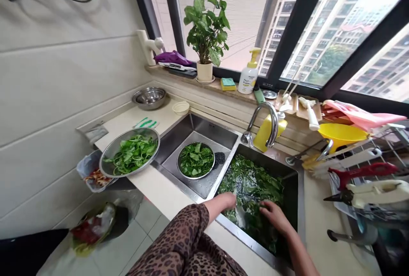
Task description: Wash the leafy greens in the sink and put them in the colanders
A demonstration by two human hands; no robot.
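Note:
The right basin of the sink holds water with many leafy greens afloat in it. My left hand dips into the water at the basin's left side; its fingers are hidden below the surface. Facing it, my right hand is at the water with its fingers curled in around some of the greens; its lower fingers are partly covered. In the left basin stands a round metal strainer heaped with greens. A larger metal colander, also with greens, rests on the counter further left.
A curved faucet rises behind the right basin, beside a yellow bottle. Metal bowls sit in the back corner. At right is a dish rack with scissors and utensils. A potted plant and pump bottle line the sill.

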